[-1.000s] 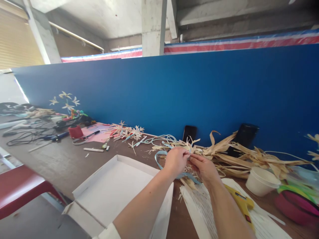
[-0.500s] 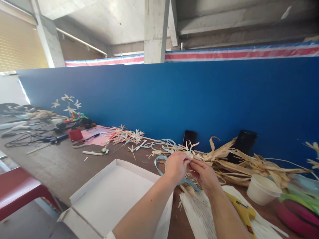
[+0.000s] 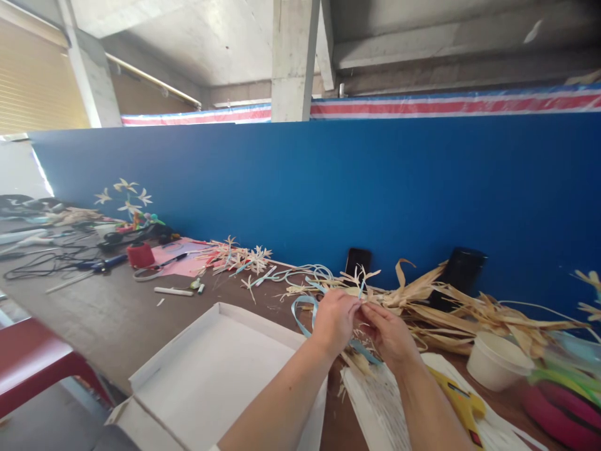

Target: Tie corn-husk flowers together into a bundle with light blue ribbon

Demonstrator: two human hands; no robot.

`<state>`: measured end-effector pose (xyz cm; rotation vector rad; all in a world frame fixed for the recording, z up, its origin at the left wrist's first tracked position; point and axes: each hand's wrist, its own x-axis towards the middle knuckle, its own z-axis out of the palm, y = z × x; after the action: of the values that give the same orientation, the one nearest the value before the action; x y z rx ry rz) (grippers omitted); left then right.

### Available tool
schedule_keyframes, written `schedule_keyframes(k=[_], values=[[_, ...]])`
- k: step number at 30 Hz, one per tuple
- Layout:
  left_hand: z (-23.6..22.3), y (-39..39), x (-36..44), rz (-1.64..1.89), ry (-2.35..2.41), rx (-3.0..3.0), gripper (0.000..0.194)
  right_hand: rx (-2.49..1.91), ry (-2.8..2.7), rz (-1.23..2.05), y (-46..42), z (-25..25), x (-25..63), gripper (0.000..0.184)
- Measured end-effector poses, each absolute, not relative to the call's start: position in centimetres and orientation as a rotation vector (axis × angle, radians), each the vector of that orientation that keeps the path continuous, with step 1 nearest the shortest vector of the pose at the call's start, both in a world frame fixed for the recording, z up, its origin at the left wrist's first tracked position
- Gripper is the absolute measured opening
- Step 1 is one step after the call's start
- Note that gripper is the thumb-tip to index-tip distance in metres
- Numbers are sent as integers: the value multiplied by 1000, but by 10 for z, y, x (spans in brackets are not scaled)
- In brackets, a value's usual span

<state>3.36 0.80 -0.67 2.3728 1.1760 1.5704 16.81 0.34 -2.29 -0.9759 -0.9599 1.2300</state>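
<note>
My left hand and my right hand meet above the table, fingers pinched together on a small dried-husk flower whose pale petals stick up between them. A light blue ribbon strip loops out to the left of my left hand and trails under both hands. Behind them lies a pile of dried corn husks. A yellow glue gun rests on paper under my right forearm.
An open white cardboard box sits at the near left. A white cup stands at the right. Two dark phones lean on the blue partition. Finished husk flowers, cables and tools lie farther left. A red stool is at the left edge.
Both hands stay together on the husk flower with only small finger shifts. The view has tilted slightly, so everything sits a little lower in frame.
</note>
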Motion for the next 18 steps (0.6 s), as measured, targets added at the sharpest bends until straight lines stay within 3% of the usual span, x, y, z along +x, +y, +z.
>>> schedule_keyframes(k=[12, 18], values=[[-14, 8, 31, 1504, 1153, 2321, 25, -1094, -942, 1105, 7, -24, 170, 22], [-11, 3, 22, 1572, 1294, 2252, 14, -1092, -915, 1071, 4, -20, 167, 22]])
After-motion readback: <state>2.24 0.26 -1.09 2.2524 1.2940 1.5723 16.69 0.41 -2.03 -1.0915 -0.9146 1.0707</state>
